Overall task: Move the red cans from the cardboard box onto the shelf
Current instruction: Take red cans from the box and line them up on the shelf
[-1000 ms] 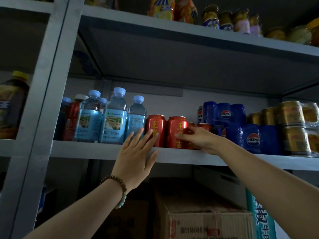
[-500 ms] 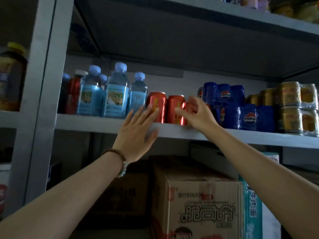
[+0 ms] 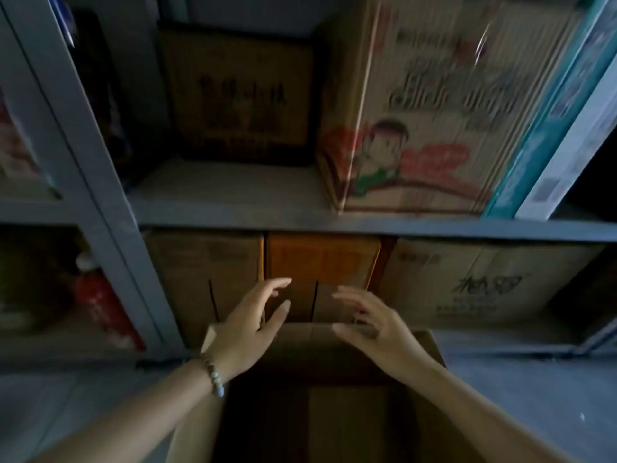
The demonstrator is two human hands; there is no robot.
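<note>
An open cardboard box (image 3: 430,349) stands on the floor below me, its inside dark; I see no red cans in it or anywhere in this blurred frame. My left hand (image 3: 248,324), with a bead bracelet on the wrist, hovers over the box's far left corner with fingers spread and holds nothing. My right hand (image 3: 374,324) hovers over the far right part of the opening, fingers loosely spread, also holding nothing. The grey metal shelf (image 3: 233,208) runs across the view above the hands.
Closed cartons fill the shelves: a dark one (image 3: 238,95), a cartoon-printed one (image 3: 420,105), a teal-edged box (image 3: 551,105), and three cartons (image 3: 320,262) behind the hands. A grey upright post (image 3: 83,155) stands at left, red packaging (image 3: 100,302) beyond it.
The view has swung down from the drinks shelf to the floor. Both hands left the red cans on the shelf and dropped to the open cardboard box.
</note>
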